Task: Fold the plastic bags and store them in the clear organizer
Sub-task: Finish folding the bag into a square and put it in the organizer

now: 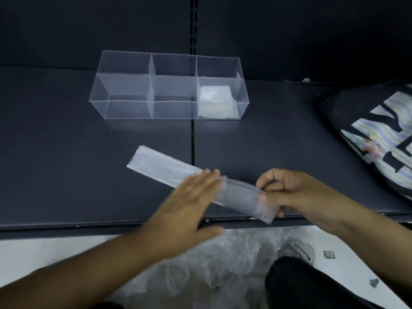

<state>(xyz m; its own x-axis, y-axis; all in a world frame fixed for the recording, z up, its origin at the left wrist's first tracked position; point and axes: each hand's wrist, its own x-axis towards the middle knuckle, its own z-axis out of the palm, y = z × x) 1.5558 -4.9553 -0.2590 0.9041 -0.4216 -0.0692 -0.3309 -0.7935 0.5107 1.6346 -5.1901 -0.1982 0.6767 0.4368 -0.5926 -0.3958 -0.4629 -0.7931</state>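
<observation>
Plastic bag (165, 167), folded into a long strip, lies by the front edge of the shelf (66, 152), left hand (189, 201) pressing flat on its middle, right hand (287, 192) pinching its near end.

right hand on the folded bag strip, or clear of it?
Touching. Head view: the right hand pinches the near end of the folded bag strip, its thumb lying over the plastic.

One wide-angle view, worn on the head, looks forward and steeply down, close over the left hand (189, 201) and right hand (287, 192) at the shelf (66, 152) edge, with the back wall (89, 25) ahead and floor (33, 248) nearest.
</observation>
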